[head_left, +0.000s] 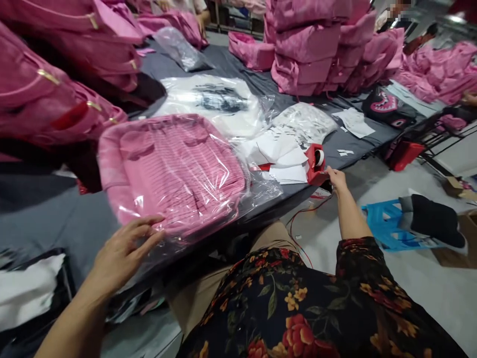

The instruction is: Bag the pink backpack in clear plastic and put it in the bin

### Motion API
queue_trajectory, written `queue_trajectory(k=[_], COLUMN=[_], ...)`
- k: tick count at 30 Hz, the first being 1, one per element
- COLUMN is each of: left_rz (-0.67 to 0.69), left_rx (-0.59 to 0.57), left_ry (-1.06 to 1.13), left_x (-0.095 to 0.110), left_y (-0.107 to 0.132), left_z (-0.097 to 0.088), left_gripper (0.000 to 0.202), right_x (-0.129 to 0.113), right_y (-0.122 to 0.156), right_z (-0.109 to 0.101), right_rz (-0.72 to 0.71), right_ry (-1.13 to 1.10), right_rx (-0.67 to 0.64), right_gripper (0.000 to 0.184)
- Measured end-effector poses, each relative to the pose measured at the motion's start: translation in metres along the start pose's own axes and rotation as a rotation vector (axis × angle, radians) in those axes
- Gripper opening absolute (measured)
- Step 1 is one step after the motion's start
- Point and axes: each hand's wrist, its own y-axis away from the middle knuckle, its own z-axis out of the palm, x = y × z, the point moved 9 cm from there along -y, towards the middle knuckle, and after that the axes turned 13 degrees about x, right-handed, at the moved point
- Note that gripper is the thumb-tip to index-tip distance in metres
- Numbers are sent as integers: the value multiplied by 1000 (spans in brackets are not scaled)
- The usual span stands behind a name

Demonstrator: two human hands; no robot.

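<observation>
I am watching the left hand (124,248), which is lying flat with the fingers spread wide on the near edge of the bagged pink garment (175,171); it is pressing on the clear plastic, not gripping it. This packed garment is lying on the grey table (55,219), just ahead of the left fingers, and its long side is running from the near left to the far right. The right hand (336,179) is reaching far out to the right, well apart from the garment, and its fingertips are touching the red tape dispenser (315,163) at the table edge, beside a loose heap of white paper sheets (285,159). I cannot tell whether these fingers are closing on the dispenser or only resting against it. So the left hand is the nearer one to the package, while the dispenser is lying to the right of the package, past the open end of the plastic bag (261,191).
</observation>
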Motion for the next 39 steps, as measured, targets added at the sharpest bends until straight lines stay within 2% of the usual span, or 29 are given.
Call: queue_trajectory(k=[3,5,8,10,12,15,17,19,21,23,25,28,30,32,34,36,39], left_rz=[-27,-41,-46,-34,-29,-47,-60,-66,-63,-48,-37,-44,-56,-70,-73,-61,-40], left_rx=[-27,-23,9,24,28,22,14,7,23,38,37,33,36,49,52,51,48], left_ry=[-13,-18,-3,37,78,93,91,115,181,256,318,379,387,373,351,341,335], left_x=[-5,-10,-13,-11,-8,-7,-3,4,13,19,19,12,9,8,8,10,11], left_y=[0,0,1,2,3,2,3,6,9,9,5,0,-2,-2,-1,-1,-1], left_z=[3,3,1,-1,-2,-3,-4,-6,-8,-8,-6,-3,-1,0,1,1,0], left_gripper=[49,49,48,44,40,38,38,36,35,36,30,23,22,20,19,22,25], right_x=[4,4,4,6,15,25,12,-21,-71,-132,-196,-287,-329,-351,-359,-361,-363], right_y=[-2,-3,5,20,40,67,82,102,135,177,222,299,349,388,409,409,383], right_z=[16,18,4,-10,-18,0,23,48,73,89,94,95,100,115,138,163,186], right_rz=[90,111,75,19,45,227,284,264,204,82,-146,-717,-1132,-1452,-1630,-1653,-1523], right_ry=[-45,-65,-78,-99,-189,-470,-603,-677,-804,-926,-952,-810,-657,-487,-296,-117,43], right_rx=[20,45,101,140,144,29,-89,-244,-472,-713,-910,-1155,-1255,-1302,-1328,-1297,-1190], right_gripper=[36,33,29,27,30,47,58,65,64,57,52,46,42,33,25,25,39])
